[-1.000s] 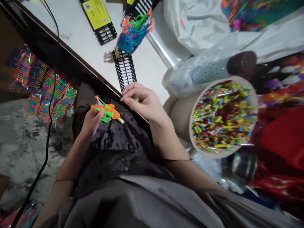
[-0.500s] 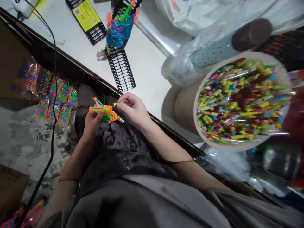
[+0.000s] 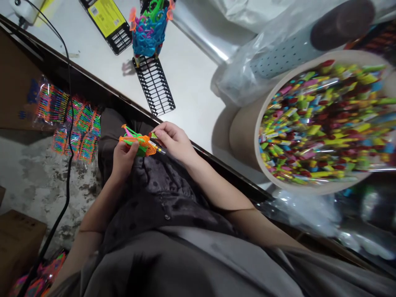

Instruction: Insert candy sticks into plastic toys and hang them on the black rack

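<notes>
I saw the small orange-and-green plastic toy [image 3: 137, 142] held over the lap, just off the edge of the white tabletop [image 3: 192, 86]. The left hand [image 3: 123, 159] was clamped around its underside, fingers curled shut. The right hand [image 3: 175, 140] pinched a little green piece [image 3: 154, 135] against the toy's end, fingertips together. On the table lay a black slotted plastic rack [image 3: 154, 87] and a round tub of bright wrapped pieces [image 3: 324, 123]. Grey mottled floor [image 3: 27, 173] showed at left.
</notes>
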### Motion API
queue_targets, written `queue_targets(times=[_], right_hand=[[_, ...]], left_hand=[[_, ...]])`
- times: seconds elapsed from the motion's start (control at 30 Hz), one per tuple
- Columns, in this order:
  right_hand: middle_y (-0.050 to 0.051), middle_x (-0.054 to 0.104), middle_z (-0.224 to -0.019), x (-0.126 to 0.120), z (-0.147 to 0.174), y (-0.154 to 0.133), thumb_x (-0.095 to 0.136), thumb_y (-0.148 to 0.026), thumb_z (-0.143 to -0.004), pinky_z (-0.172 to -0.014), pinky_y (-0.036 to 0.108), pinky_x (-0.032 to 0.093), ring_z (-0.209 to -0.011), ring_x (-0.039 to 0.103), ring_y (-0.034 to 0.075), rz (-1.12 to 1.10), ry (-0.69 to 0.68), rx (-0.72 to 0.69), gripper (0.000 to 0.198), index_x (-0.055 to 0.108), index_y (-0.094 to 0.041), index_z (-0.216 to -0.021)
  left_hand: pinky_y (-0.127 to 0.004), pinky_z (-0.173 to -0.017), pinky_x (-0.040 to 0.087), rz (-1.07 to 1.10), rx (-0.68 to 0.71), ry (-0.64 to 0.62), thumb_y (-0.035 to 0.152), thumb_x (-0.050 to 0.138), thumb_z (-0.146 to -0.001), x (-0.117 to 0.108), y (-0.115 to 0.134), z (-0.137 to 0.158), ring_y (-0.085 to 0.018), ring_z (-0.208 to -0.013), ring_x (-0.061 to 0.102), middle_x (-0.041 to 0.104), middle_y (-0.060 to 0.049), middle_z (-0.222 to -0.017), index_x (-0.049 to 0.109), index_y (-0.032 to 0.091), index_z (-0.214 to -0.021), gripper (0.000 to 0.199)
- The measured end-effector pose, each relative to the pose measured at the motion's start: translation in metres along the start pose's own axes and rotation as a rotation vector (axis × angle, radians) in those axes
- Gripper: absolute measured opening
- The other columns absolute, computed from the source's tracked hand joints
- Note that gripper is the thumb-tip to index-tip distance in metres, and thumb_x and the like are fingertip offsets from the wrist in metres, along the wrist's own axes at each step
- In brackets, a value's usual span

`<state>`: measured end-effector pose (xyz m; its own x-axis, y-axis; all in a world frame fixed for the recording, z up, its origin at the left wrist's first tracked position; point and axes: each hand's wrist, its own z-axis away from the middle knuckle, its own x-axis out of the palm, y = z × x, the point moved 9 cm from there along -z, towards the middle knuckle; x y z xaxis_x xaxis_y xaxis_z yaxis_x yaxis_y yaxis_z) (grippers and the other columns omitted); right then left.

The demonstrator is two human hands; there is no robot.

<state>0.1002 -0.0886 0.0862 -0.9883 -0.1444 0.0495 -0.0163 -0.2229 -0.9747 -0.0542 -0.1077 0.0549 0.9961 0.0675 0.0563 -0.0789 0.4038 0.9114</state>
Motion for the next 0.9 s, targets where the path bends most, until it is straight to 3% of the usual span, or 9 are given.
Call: queue_targets(times=[0.13, 0.27, 0.47, 0.77, 0.9], right_hand=[[0.0, 0.052, -0.067, -0.001, 0.004, -0.007, 0.05, -0.047, -0.085, -0.058, 0.023, 0.037, -0.06, 0.045, 0.009, 0.184, 0.01, -0.063, 0.031, 0.054, -0.017, -0.082], [0.002, 0.056, -0.073, 0.004, 0.005, -0.011, 0.048, -0.039, -0.086, -0.061, 0.024, 0.038, -0.064, 0.048, 0.01, 0.361, -0.042, -0.109, 0.024, 0.053, -0.017, -0.081], [0.0, 0.049, -0.062, 0.014, 0.008, -0.01, 0.045, -0.038, -0.088, -0.055, 0.023, 0.032, -0.055, 0.043, 0.01, 0.575, -0.099, -0.106, 0.024, 0.049, -0.018, -0.076], [0.003, 0.055, -0.069, 0.016, 0.011, -0.017, 0.043, -0.039, -0.09, -0.058, 0.025, 0.033, -0.061, 0.048, 0.013, 0.589, -0.131, -0.114, 0.025, 0.052, -0.017, -0.082], [0.005, 0.061, -0.078, 0.019, 0.009, -0.032, 0.047, -0.04, -0.088, -0.067, 0.027, 0.037, -0.069, 0.052, 0.014, 0.627, -0.29, -0.177, 0.026, 0.057, -0.016, -0.093]], left_hand=[[-0.022, -0.069, 0.049, -0.07, 0.044, 0.007, 0.049, 0.069, -0.066, -0.001, 0.01, 0.001, -0.01, -0.071, 0.06, 0.066, -0.003, -0.077, 0.063, 0.014, -0.075, 0.037], [-0.022, -0.068, 0.05, -0.029, 0.018, 0.03, 0.048, 0.069, -0.067, -0.008, 0.003, -0.001, -0.01, -0.07, 0.06, 0.066, -0.003, -0.077, 0.062, 0.014, -0.076, 0.036], [-0.025, -0.079, 0.052, 0.1, -0.091, -0.105, 0.045, 0.068, -0.069, -0.003, -0.009, -0.004, -0.014, -0.085, 0.063, 0.068, -0.006, -0.094, 0.063, 0.014, -0.087, 0.037], [-0.028, -0.079, 0.053, 0.127, -0.08, -0.198, 0.054, 0.067, -0.067, 0.004, -0.007, -0.003, -0.017, -0.091, 0.064, 0.067, -0.007, -0.099, 0.062, 0.016, -0.094, 0.047], [-0.028, -0.081, 0.052, -0.026, 0.035, -0.213, 0.054, 0.068, -0.067, -0.004, 0.014, -0.009, -0.018, -0.093, 0.063, 0.067, -0.008, -0.098, 0.067, 0.016, -0.088, 0.043]])
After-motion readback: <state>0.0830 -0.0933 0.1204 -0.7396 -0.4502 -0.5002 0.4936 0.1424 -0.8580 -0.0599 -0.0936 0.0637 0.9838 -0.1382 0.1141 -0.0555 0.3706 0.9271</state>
